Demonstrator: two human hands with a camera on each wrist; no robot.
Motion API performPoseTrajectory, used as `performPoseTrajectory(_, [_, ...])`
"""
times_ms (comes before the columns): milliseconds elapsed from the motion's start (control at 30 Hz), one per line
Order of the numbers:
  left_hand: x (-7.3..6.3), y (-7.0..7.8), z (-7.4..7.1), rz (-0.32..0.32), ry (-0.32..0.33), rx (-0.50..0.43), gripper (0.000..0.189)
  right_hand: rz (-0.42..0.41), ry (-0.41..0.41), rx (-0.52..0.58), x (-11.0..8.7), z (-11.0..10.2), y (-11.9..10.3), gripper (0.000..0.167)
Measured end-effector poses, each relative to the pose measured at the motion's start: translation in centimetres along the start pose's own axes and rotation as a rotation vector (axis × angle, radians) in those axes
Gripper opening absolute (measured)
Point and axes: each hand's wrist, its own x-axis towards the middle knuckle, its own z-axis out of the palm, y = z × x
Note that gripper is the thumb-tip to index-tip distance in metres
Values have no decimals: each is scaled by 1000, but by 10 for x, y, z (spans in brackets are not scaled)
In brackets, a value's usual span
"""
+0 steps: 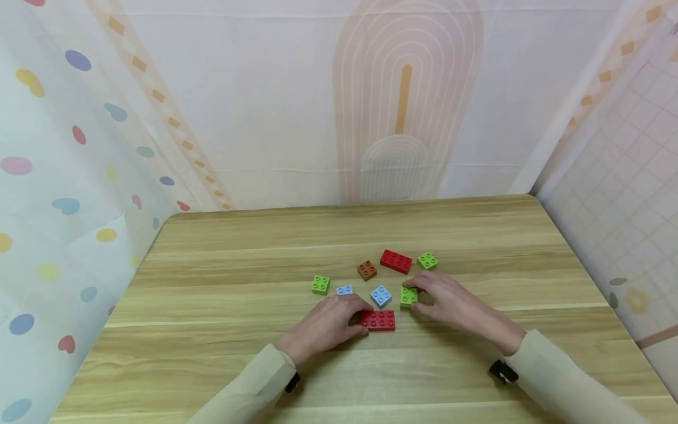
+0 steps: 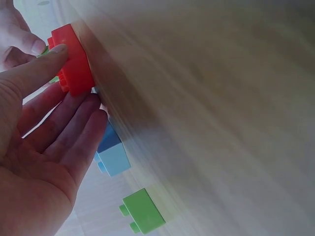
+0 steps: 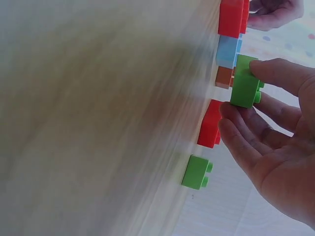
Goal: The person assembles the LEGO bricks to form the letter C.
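Note:
My left hand [image 1: 329, 323] pinches the left end of a red eight-stud toy brick [image 1: 380, 320] between thumb and fingers. In the left wrist view the thumb lies along the near side of this red brick [image 2: 74, 61]. To its right, my right hand [image 1: 449, 297] grips a green four-stud brick [image 1: 408, 297], thumb on the near side and fingers on the far side. The right wrist view shows the green brick [image 3: 243, 81] between thumb and fingertips, studs toward the palm. A light blue brick [image 1: 381, 295] sits between the two hands, just behind the red one.
Behind the left hand, a second light blue brick [image 1: 344, 290] is partly covered, with a green brick [image 1: 320, 284] to its left. Farther back lie a brown brick [image 1: 367, 270], another red brick [image 1: 396, 261] and a green brick [image 1: 426, 261]. Patterned curtains surround the wooden table [image 1: 254, 247].

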Motion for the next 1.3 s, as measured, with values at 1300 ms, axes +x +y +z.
performPoseTrajectory(1300, [-1,3,2,-7,7,-21,37,-102,-7,81,-6,5,-17,41])
